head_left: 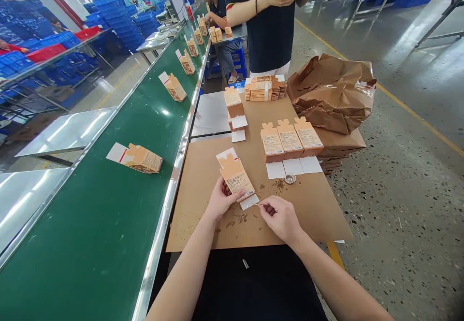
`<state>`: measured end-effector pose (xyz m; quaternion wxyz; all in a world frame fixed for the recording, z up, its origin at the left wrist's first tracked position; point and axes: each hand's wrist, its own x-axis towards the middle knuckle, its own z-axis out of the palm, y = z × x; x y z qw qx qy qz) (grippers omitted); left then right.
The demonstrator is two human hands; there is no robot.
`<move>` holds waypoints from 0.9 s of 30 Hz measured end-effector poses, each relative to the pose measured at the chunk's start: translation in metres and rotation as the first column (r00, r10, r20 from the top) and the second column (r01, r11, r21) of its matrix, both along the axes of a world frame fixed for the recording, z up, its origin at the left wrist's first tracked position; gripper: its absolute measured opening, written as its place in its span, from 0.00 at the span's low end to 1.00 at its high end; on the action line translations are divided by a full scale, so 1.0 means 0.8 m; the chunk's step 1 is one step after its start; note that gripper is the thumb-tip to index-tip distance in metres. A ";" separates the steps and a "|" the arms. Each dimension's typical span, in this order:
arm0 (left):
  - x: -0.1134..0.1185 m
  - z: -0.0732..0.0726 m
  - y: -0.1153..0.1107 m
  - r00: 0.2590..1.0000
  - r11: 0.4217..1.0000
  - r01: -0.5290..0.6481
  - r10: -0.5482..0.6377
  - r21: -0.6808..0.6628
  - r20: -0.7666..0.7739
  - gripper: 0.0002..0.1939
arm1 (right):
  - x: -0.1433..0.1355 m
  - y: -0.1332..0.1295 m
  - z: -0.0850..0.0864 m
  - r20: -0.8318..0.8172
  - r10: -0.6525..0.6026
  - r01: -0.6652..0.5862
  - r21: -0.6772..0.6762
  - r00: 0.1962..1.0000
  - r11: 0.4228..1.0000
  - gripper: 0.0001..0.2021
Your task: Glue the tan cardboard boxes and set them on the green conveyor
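Note:
My left hand point(222, 199) is wrapped round the lower part of an orange carton point(237, 178), which lies tilted on brown cardboard point(203, 181). White flaps stick out at both ends of this carton. Just beside its near flap, my right hand point(279, 216) is closed in a pinch, and a thin, pale stick-like tip point(258, 204) pokes out from the fingers. What that piece is, I cannot make out. A small round metal dish point(290, 179) sits beyond my right hand, with dark stains on the cardboard around it.
Three cartons point(290, 139) stand in a row at right. More cartons point(234, 103) and a stack of flat cartons point(266, 89) lie farther back. A green conveyor belt point(119, 214) carrying several cartons runs along the left. Crumpled brown paper point(333, 91) and a standing person point(261, 31) are beyond.

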<state>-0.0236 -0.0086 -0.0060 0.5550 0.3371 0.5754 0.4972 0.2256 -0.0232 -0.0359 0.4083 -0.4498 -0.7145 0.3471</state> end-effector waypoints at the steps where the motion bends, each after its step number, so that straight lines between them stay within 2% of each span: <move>1: 0.001 0.000 -0.003 1.000 1.000 -0.001 0.001 0.005 -0.003 0.46 | 0.005 0.000 0.003 -0.004 -0.014 0.014 -0.008 1.000 1.000 0.11; 4: 0.007 -0.001 -0.015 0.999 1.000 -0.005 0.006 0.025 -0.043 0.48 | 0.025 -0.001 0.013 -0.026 -0.066 0.066 -0.028 0.997 0.997 0.13; 9: 0.013 -0.007 -0.036 0.975 0.998 -0.013 0.026 0.059 -0.222 0.47 | 0.056 -0.010 0.023 -0.067 -0.159 0.155 -0.049 0.985 0.987 0.17; 17: 0.019 -0.031 -0.048 0.929 0.997 -0.029 0.052 0.069 -0.365 0.47 | 0.070 -0.022 0.033 -0.098 -0.218 0.210 -0.088 0.971 0.974 0.18; 21: 0.027 -0.025 -0.050 0.921 0.997 -0.071 0.077 0.030 -0.382 0.46 | 0.072 -0.026 0.034 -0.102 -0.225 0.215 -0.108 0.969 0.971 0.17; 27: 0.039 -0.010 -0.050 0.925 0.998 -0.052 0.064 0.043 -0.375 0.42 | 0.068 -0.029 0.039 -0.113 -0.208 0.205 -0.034 0.972 0.978 0.15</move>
